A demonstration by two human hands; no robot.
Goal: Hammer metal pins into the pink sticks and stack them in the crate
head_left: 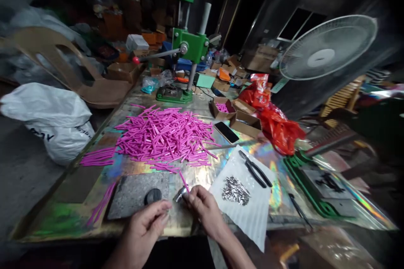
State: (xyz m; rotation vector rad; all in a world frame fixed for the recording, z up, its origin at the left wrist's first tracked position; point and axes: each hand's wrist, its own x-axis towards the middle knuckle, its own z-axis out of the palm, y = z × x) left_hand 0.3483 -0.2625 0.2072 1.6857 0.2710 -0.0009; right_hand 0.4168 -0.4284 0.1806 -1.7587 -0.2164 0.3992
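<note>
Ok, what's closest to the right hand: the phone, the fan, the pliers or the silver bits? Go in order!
From the right hand:
1. Silver bits, just right of it.
2. Pliers, beyond them, right.
3. Phone, mid-table.
4. Fan, far back right.

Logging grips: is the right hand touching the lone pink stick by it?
Touching. Head view shows the right hand pinching the pink stick at its lower end.

Bare left hand (143, 225), bare right hand (202, 207)
</note>
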